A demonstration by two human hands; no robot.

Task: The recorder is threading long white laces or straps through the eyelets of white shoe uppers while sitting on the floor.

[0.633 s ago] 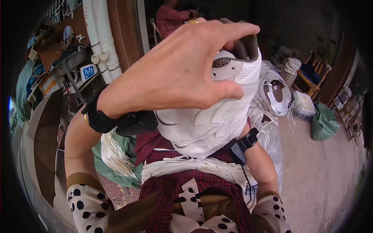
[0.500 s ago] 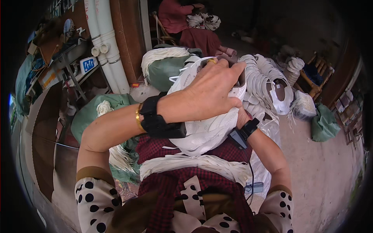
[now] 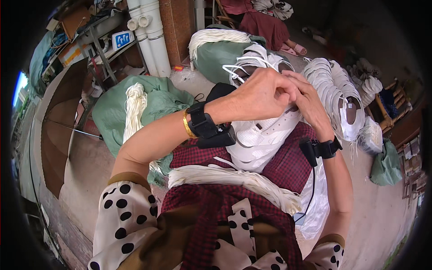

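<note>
Cream cloth sleeves with black dots (image 3: 121,222) and a dark-red-and-black checked apron (image 3: 216,200)

Brown fabric bands (image 3: 129,178) edge the sleeves, and plain brown cloth (image 3: 173,240) shows across the chest beside a cream dotted strip (image 3: 242,225). Above the bare left hand (image 3: 263,92) sit a gold-coloured bracelet (image 3: 189,125) and a black wrist strap (image 3: 201,121) with a blocky black unit (image 3: 218,138); above the bare right hand (image 3: 311,101), a second black strap (image 3: 329,148) carries a black box (image 3: 308,150) trailing a thin black cable (image 3: 312,186).

My left hand (image 3: 265,95) and right hand (image 3: 311,103) make two, with two black wrist straps (image 3: 201,120). I count one white mesh shoe upper (image 3: 254,139) on my lap side of the grip, two upright white plastic pipes (image 3: 157,49) leftward, two pink slippers (image 3: 299,48) beyond.
</note>
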